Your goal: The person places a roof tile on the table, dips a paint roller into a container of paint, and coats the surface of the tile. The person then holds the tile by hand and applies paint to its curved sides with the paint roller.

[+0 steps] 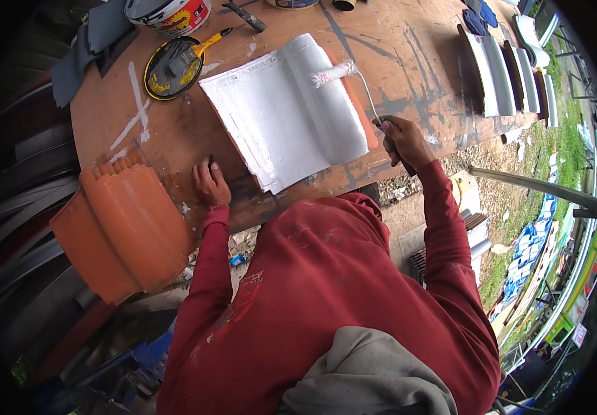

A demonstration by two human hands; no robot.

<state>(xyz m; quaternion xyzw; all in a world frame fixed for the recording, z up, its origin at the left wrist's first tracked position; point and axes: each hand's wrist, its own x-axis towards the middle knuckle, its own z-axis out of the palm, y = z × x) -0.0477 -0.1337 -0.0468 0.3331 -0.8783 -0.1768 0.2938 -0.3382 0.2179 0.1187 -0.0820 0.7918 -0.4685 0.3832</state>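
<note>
A roof tile (277, 117) coated white lies on the wooden board, with bare orange showing along its right side. My right hand (407, 143) is closed round the dark handle of a small paint roller (335, 73). The roller's white-stained sleeve touches the upper right part of the tile, on its raised curve. To the left of the tile, my left hand (212, 183) rests on the board near its front edge, holding nothing, fingers a little bent and apart. Beside it is a stack of unpainted orange tiles (125, 228).
A paint-stained wooden table (104, 131) carries a black lid (174, 68) with a yellow-handled brush (198, 54) on it. Behind stands a paint bucket (170, 15). Several white-coated tiles (492, 76) stand at the right, near blue gloves (478, 17). A metal bar (534, 185) crosses at right.
</note>
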